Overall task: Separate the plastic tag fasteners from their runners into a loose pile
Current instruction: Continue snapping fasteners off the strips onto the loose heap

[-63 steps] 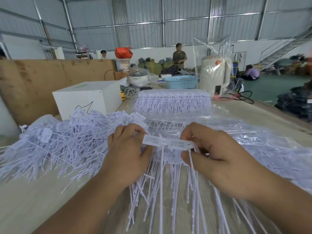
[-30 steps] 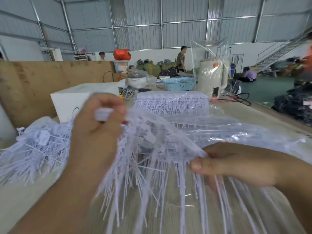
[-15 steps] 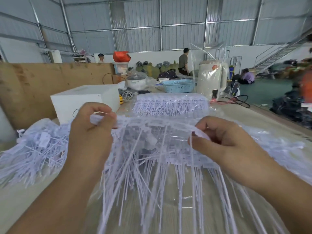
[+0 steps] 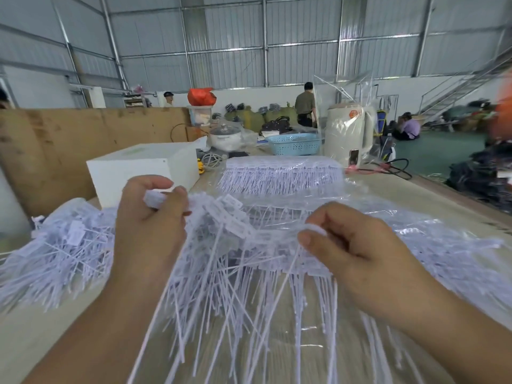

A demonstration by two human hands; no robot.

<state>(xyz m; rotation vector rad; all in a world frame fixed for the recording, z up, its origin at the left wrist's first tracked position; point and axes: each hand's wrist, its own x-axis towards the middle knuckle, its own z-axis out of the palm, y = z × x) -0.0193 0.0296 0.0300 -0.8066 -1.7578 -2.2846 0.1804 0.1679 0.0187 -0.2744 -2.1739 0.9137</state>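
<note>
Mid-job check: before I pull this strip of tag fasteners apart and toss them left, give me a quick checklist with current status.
1. Left hand grip on the strip's left end: ok, fingers curled round the tag heads.
2. Right hand grip on the right end: ok, thumb and fingers pinch it.
3. Strip of tag fasteners raised above the table, tails hanging free: ok.
4. Loose pile on the left, open to receive more: ok.
5. Tails free of the clear plastic bag underneath: cannot tell, motion blur.
6. Next packed bundle in place behind: ok.

No legible text; red round mark on kettle (image 4: pixel 349 134) too blurred to read.
</note>
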